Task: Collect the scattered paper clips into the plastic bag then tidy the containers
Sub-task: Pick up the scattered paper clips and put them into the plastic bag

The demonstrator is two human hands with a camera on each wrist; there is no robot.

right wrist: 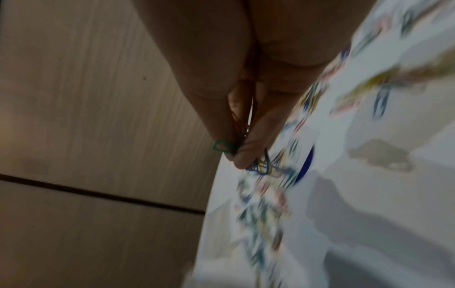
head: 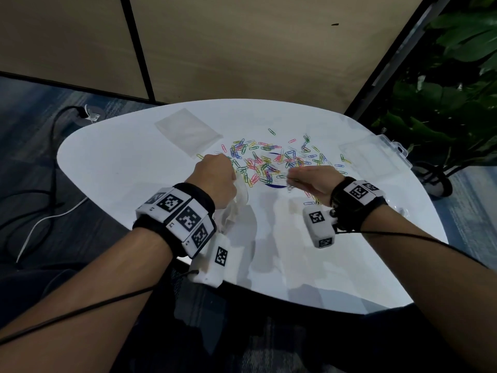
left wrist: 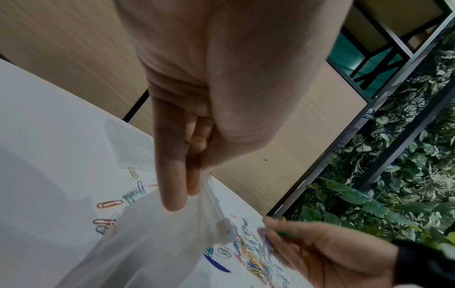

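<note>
Coloured paper clips (head: 265, 161) lie scattered across the middle of the white table (head: 129, 168). My left hand (head: 215, 176) grips the top edge of a clear plastic bag (head: 234, 208), which hangs below the hand; in the left wrist view the bag (left wrist: 152, 243) shows its zip strip beside my fingers (left wrist: 172, 185). My right hand (head: 309, 179) hovers just right of the bag and pinches a small bunch of clips (right wrist: 258, 165), a green clip (right wrist: 222, 147) sticking out between the fingertips. The same right hand (left wrist: 320, 251) appears low in the left wrist view.
Another flat clear bag (head: 188, 131) lies at the table's far left. A clear plastic box (head: 375, 154) sits open at the right edge. A blue mark (head: 275, 185) shows under the clips. Plants (head: 443, 90) stand to the right, cables (head: 40, 205) on the floor at left.
</note>
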